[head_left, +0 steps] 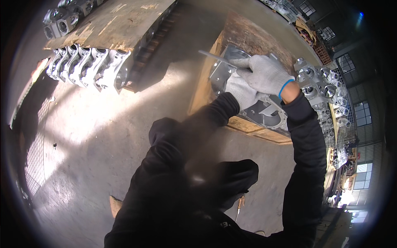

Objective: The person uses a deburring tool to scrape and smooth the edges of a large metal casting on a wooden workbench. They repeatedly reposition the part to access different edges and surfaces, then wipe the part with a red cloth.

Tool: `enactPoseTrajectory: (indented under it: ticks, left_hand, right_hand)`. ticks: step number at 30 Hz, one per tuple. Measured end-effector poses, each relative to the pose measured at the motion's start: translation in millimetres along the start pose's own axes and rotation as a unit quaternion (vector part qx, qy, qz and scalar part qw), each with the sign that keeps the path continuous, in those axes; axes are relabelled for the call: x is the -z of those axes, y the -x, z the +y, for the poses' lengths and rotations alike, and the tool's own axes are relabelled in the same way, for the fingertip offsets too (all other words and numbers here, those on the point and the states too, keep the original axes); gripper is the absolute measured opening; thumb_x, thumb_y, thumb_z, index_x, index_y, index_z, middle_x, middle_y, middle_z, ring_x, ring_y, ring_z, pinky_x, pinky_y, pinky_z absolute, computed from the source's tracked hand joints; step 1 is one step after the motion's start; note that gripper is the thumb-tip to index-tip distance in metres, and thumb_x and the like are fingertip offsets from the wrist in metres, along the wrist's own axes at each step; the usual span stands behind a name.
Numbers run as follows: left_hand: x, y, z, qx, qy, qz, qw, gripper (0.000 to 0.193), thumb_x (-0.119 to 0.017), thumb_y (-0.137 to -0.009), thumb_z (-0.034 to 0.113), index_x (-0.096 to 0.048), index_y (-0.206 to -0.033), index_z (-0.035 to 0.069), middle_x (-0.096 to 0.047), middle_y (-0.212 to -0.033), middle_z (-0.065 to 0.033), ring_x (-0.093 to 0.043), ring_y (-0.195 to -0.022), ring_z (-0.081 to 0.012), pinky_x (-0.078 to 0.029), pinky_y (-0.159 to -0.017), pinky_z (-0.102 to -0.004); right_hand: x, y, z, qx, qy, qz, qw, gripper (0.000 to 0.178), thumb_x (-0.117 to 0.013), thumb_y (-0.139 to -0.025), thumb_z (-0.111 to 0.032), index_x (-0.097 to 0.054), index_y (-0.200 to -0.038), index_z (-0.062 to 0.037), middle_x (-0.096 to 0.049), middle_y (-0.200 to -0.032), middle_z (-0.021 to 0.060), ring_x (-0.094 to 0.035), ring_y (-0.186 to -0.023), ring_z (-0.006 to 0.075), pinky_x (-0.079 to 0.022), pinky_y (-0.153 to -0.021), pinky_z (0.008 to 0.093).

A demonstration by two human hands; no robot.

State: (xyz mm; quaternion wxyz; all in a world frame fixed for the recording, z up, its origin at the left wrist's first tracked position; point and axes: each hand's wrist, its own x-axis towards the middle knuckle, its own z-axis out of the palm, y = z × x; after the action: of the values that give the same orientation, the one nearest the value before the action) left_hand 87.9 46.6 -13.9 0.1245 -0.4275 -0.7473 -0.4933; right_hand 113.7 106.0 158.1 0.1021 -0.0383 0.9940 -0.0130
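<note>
My right hand, in a pale grey glove with a blue cuff, is closed with its index finger stretched along a thin flat grey bar that looks like a file. The bar points to the left, over a silver metal casting. My left hand, gloved too, is just below the right one and against the casting; its fingers are mostly hidden under the right hand. Large round openings show in the casting, which lies on a worn wooden board or crate.
To the left, a wooden board covers a row of silver castings, with more castings on top. Further castings crowd the right side beside wire mesh. A wooden-handled tool lies on the concrete floor near my leg.
</note>
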Motion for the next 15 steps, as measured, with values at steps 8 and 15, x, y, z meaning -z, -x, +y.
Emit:
enactPoseTrajectory:
  ticks: [8, 15]
  left_hand:
    - [-42, -10, -36, -0.025, 0.049, 0.031, 0.998, 0.05, -0.068, -0.092, 0.053, -0.074, -0.128, 0.018, -0.076, -0.124, -0.0128, -0.069, -0.119, -0.0375, -0.049, -0.105, -0.0575]
    - [-46, -18, -27, -0.057, -0.045, 0.058, 0.996, 0.056, -0.068, -0.095, 0.048, -0.066, -0.14, 0.015, -0.071, -0.135, -0.0148, -0.065, -0.127, -0.036, -0.046, -0.112, -0.0518]
  right_hand:
    - [-11, -10, -6, 0.018, 0.062, 0.057, 0.996, 0.043, -0.064, -0.099, -0.026, -0.073, -0.14, -0.0157, -0.077, -0.11, 0.0234, -0.075, -0.103, 0.04, -0.058, -0.096, 0.0463]
    - [-16, -3, -20, -0.019, 0.097, 0.079, 0.992, 0.039, -0.065, -0.098, -0.026, -0.077, -0.134, -0.0217, -0.077, -0.097, 0.0215, -0.075, -0.096, 0.0415, -0.059, -0.085, 0.052]
